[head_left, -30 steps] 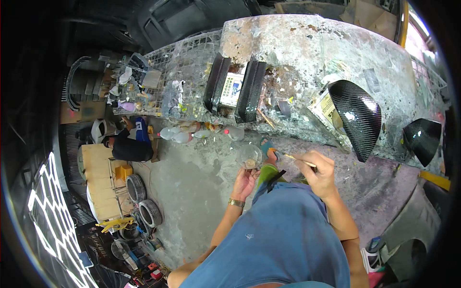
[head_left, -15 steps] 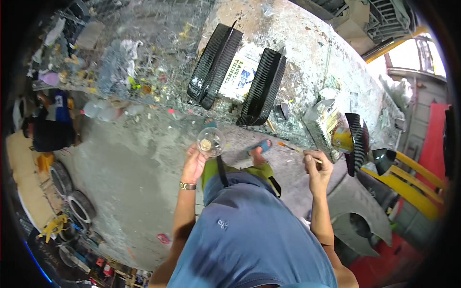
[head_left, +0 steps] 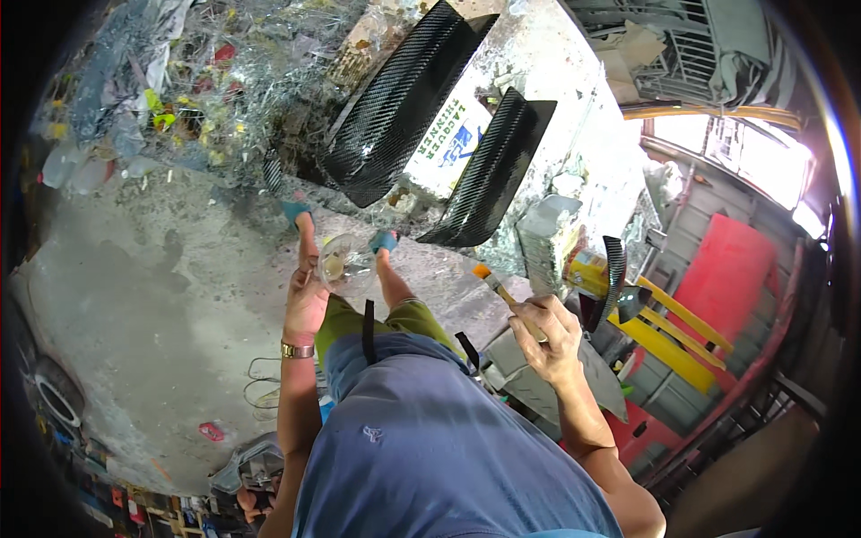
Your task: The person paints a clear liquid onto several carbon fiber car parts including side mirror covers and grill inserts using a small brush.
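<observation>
My left hand (head_left: 307, 300) is closed on a clear plastic cup (head_left: 352, 260), with a small amount of pale, cream-coloured stuff at its bottom. My right hand (head_left: 549, 334) grips the handle of a paintbrush (head_left: 496, 284), its orange bristles pointing up and to the left. Beyond my hands, two glossy black carbon-fibre parts lie on the workbench: a larger part (head_left: 395, 112) on the left and a narrower part (head_left: 493, 170) on the right. A white tin with printing (head_left: 451, 143) sits between them, partly hidden.
To the right stand a tin with a yellow label (head_left: 585, 271) and another carbon-fibre piece (head_left: 612, 282). A yellow slatted bench (head_left: 668, 354) and a red panel (head_left: 728, 278) are farther right. Plastic bottles (head_left: 76, 169) and scraps litter the far left; a tyre (head_left: 58, 394) lies below them.
My view has turned and come nearer the bench, so the black parts look larger. Both hands have shifted left in the picture, still holding the cup and the paintbrush.
</observation>
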The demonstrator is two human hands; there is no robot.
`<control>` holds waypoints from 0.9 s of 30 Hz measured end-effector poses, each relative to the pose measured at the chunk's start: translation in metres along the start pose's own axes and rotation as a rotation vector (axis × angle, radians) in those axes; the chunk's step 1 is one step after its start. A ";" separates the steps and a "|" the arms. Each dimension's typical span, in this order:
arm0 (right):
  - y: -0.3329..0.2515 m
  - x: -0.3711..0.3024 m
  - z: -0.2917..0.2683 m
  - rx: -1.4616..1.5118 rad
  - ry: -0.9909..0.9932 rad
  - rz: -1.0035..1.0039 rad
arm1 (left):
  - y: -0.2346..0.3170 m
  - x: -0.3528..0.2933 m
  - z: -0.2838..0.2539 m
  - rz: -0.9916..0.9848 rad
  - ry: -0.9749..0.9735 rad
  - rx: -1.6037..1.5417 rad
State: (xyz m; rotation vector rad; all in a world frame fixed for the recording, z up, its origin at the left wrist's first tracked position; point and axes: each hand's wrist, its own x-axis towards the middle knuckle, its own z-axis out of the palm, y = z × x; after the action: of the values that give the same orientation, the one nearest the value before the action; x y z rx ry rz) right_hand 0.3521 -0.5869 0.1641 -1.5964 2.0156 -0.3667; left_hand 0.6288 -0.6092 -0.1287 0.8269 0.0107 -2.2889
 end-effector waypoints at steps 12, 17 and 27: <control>-0.011 0.058 -0.005 -0.466 -0.183 -0.153 | -0.020 0.002 -0.021 -0.007 -0.002 -0.018; -0.017 0.047 0.003 -0.448 -0.326 -0.165 | -0.017 -0.001 -0.029 -0.016 0.007 -0.009; -0.023 0.049 0.011 -0.388 -0.325 -0.185 | -0.005 -0.002 0.000 -0.050 0.111 -0.051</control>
State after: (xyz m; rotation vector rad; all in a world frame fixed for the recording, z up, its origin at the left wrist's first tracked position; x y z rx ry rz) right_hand 0.3696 -0.6382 0.1548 -1.9365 1.7651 0.2244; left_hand 0.6267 -0.6045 -0.1284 0.9355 0.1412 -2.2770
